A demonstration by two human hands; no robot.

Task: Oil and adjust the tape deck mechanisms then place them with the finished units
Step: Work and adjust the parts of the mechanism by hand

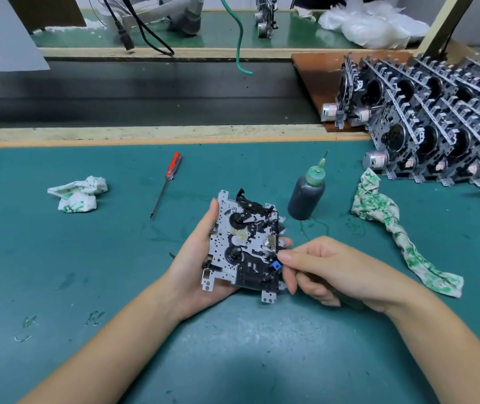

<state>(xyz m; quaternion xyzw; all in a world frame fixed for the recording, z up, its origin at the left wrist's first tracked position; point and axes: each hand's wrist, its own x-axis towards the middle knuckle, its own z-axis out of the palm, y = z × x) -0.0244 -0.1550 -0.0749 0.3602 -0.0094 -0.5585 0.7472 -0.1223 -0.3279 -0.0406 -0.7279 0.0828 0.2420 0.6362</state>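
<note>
The left hand [201, 258] cradles the tape deck mechanism [246, 246] above the green surface [116, 258], palm mostly hidden beneath it. The right hand [329, 272] curls at its right edge, pinching something too small to identify. Finished units [437, 123] run off the right border; the oil bottle [307, 193] stands nearby.

Perforated bright metal and black plastic tape deck mechanism [244, 243], matt green table mat [116, 258], stained cloth rag [390, 225].
</note>
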